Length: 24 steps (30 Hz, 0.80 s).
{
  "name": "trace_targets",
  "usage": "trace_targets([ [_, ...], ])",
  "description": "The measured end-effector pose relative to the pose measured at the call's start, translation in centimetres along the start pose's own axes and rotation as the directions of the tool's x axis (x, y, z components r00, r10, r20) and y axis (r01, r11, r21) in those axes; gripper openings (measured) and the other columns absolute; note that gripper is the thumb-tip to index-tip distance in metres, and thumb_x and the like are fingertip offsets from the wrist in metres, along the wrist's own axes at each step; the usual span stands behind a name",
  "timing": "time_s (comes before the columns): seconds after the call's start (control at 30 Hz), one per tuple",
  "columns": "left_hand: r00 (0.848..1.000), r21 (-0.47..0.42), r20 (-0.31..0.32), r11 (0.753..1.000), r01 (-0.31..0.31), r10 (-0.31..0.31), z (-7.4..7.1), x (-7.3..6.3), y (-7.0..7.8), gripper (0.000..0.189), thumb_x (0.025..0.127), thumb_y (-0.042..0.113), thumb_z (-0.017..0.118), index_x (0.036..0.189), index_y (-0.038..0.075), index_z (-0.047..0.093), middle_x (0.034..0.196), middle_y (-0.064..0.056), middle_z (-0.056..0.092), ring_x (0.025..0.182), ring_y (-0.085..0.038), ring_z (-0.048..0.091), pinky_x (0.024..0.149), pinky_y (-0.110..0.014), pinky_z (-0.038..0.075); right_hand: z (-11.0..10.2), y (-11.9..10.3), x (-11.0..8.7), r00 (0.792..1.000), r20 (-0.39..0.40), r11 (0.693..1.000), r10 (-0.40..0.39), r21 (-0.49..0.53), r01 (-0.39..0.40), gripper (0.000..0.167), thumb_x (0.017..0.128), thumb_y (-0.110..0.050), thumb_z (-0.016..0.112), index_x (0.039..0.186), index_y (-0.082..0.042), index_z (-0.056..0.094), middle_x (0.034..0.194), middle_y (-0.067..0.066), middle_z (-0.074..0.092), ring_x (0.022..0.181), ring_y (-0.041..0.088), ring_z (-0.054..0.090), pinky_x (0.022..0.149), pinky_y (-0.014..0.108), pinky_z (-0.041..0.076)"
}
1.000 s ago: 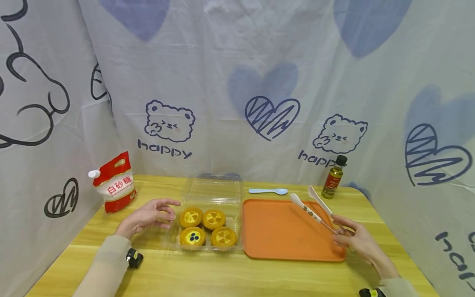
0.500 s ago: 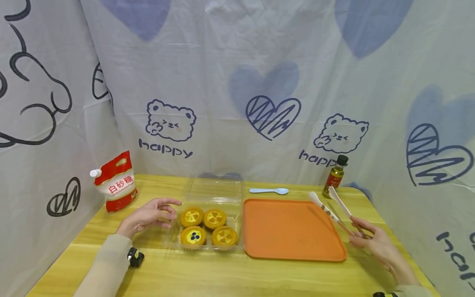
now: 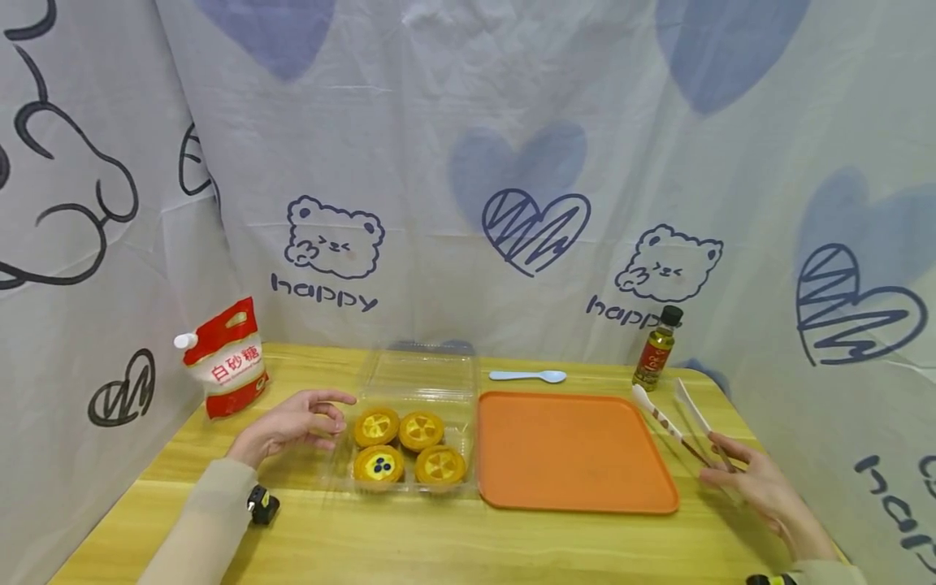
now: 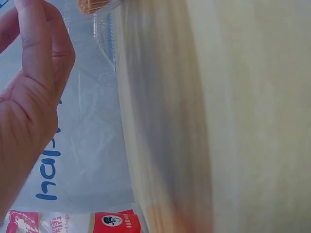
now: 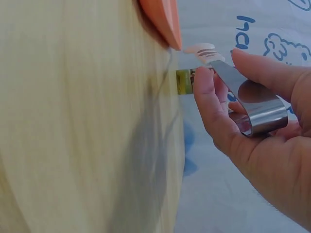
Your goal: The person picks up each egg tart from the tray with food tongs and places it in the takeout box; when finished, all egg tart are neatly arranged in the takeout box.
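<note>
My right hand (image 3: pixel 756 483) grips a pair of food tongs (image 3: pixel 669 426) by the bent metal end, right of the tray. The tongs' pale tips are spread apart with nothing between them. In the right wrist view, the shiny metal bend (image 5: pixel 265 114) lies between thumb and fingers. My left hand (image 3: pixel 296 426) hovers, fingers loosely bent and holding nothing, at the left side of a clear plastic clamshell box (image 3: pixel 417 378). Inside the box sit several egg tarts (image 3: pixel 441 466); one tart (image 3: pixel 378 465) carries blue berries. The box lid stands raised at the back.
An orange tray (image 3: pixel 574 455) lies directly right of the box. Behind it are a light blue spoon (image 3: pixel 528 376) and an oil bottle (image 3: pixel 656 349). A red and white sugar bag (image 3: pixel 230 361) stands at the back left, before a printed curtain.
My right hand has carried the tongs rightward, from over the orange tray to beyond its right edge. My left hand, the box and the tarts have stayed put.
</note>
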<state>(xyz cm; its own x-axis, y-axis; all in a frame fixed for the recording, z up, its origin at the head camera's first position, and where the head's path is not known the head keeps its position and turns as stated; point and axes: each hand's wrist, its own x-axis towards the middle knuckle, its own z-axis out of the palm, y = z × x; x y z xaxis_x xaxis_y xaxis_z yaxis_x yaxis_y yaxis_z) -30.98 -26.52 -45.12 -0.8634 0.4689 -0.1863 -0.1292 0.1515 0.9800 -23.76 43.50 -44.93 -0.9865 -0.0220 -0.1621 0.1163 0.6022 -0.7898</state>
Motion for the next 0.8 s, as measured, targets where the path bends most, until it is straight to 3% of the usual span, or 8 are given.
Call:
trace_targets([
  [0.13,1.000,-0.002,0.004,1.000,0.000,0.000,0.0,0.0,0.0,0.065,0.091,0.003,0.065,0.145,-0.008,0.031,0.100,-0.008,0.059,0.086,-0.018,0.064,0.078,-0.036,0.061,0.0,0.5,0.3,1.000,0.004,1.000,-0.005,0.014,0.005,0.085,0.089,-0.019,0.072,0.152,0.006,0.020,0.152,0.040,0.016,0.126,0.035,0.051,0.090,0.020,0.051],
  [0.27,1.000,-0.011,0.009,1.000,0.002,-0.002,0.0,0.0,0.1,0.066,0.091,0.003,0.065,0.145,-0.009,0.030,0.100,-0.008,0.059,0.086,-0.018,0.064,0.078,-0.035,0.061,0.2,1.3,0.5,1.000,0.018,0.998,-0.019,0.067,0.018,0.078,0.090,-0.019,0.072,0.148,0.010,0.029,0.151,0.036,0.027,0.114,0.018,0.061,0.084,0.016,0.050],
  [0.37,1.000,-0.006,0.010,1.000,0.001,-0.001,0.0,0.1,0.2,0.066,0.091,0.002,0.065,0.145,-0.009,0.030,0.100,-0.007,0.058,0.086,-0.018,0.064,0.078,-0.035,0.061,-0.1,1.9,0.6,0.997,0.081,0.994,-0.004,0.110,-0.005,0.073,0.092,-0.021,0.069,0.146,0.011,0.032,0.144,0.025,0.047,0.098,-0.002,0.060,0.081,0.017,0.050],
  [0.47,1.000,-0.002,0.009,1.000,0.002,-0.002,0.0,0.0,0.2,0.066,0.090,0.003,0.065,0.145,-0.008,0.031,0.101,-0.007,0.058,0.086,-0.017,0.064,0.078,-0.035,0.061,-0.6,2.5,1.0,0.982,0.185,0.986,-0.020,0.169,-0.012,0.069,0.095,-0.020,0.065,0.145,0.014,0.032,0.132,0.011,0.061,0.097,-0.002,0.063,0.082,0.020,0.053],
  [0.57,1.000,-0.001,0.008,1.000,0.002,-0.002,0.0,-0.1,0.2,0.065,0.090,0.004,0.066,0.145,-0.008,0.031,0.101,-0.007,0.058,0.086,-0.017,0.064,0.078,-0.035,0.061,-1.1,3.1,1.4,0.961,0.273,0.970,-0.053,0.244,-0.015,0.064,0.097,-0.015,0.061,0.144,0.015,0.031,0.128,0.003,0.064,0.101,-0.002,0.063,0.086,0.021,0.055],
  [0.63,1.000,-0.002,0.008,1.000,0.002,-0.002,0.0,-0.1,0.1,0.065,0.091,0.004,0.066,0.145,-0.008,0.032,0.101,-0.008,0.058,0.086,-0.018,0.064,0.077,-0.035,0.061,-1.4,3.3,1.6,0.953,0.296,0.967,-0.058,0.255,-0.020,0.062,0.097,-0.014,0.060,0.144,0.015,0.031,0.129,0.005,0.064,0.102,-0.002,0.063,0.088,0.022,0.055],
  [0.8,1.000,-0.004,0.010,1.000,0.003,-0.003,0.0,0.0,0.1,0.065,0.091,0.005,0.066,0.145,-0.008,0.032,0.100,-0.007,0.058,0.084,-0.017,0.064,0.077,-0.035,0.062,-1.7,3.5,1.8,0.959,0.284,0.990,-0.013,0.139,-0.028,0.067,0.097,-0.021,0.062,0.145,0.015,0.031,0.135,0.022,0.057,0.102,-0.004,0.060,0.089,0.027,0.057],
])
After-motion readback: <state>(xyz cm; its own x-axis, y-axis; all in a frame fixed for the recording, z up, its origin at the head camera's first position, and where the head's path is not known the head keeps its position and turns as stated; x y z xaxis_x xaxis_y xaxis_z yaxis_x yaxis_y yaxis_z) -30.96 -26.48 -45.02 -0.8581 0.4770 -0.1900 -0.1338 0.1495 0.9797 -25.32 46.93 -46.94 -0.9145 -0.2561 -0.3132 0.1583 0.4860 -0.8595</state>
